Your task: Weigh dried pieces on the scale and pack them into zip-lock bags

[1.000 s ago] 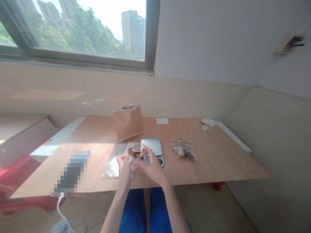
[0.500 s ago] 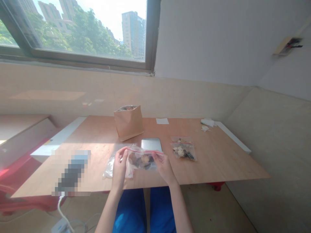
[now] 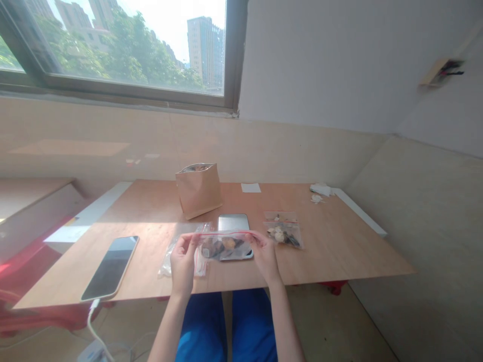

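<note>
Across a wooden table [image 3: 332,251], the left hand [image 3: 183,264] and right hand [image 3: 264,256] are each pinching 1 end of a zip bag [image 3: 224,246] of dark and pale pieces [image 3: 222,246], its long axis running crosswise between them, over a digital scale [image 3: 233,222].

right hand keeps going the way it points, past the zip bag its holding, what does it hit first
Probably the scale, just beyond the zip bag held by the right hand. Depth is unclear, so the hand could pass above it.

Red-striped clear zip bag [image 3: 225,246]
</note>
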A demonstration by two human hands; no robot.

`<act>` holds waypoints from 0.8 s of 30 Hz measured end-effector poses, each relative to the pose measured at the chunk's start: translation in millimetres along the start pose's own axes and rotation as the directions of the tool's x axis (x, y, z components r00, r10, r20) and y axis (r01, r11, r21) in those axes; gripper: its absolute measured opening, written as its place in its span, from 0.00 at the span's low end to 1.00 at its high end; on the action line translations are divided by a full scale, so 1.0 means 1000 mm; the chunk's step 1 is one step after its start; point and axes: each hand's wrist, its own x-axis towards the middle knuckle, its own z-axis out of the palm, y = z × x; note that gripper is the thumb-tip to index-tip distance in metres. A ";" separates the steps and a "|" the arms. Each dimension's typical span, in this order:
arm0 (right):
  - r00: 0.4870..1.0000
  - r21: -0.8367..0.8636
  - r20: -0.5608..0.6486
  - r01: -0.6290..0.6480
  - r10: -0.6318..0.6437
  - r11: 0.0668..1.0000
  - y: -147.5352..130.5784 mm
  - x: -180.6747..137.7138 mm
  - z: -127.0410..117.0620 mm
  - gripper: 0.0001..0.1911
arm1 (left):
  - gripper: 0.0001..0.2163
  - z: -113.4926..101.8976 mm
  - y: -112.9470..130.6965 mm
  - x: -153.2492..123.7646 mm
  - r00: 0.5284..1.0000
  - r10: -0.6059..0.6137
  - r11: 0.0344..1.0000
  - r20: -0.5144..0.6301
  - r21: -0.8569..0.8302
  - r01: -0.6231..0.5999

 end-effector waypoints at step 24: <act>0.941 -0.010 -0.337 -0.021 0.016 1.000 -0.004 -0.005 0.017 0.24 | 0.17 0.008 0.001 -0.011 0.999 -0.010 0.997 0.045 -0.081 0.014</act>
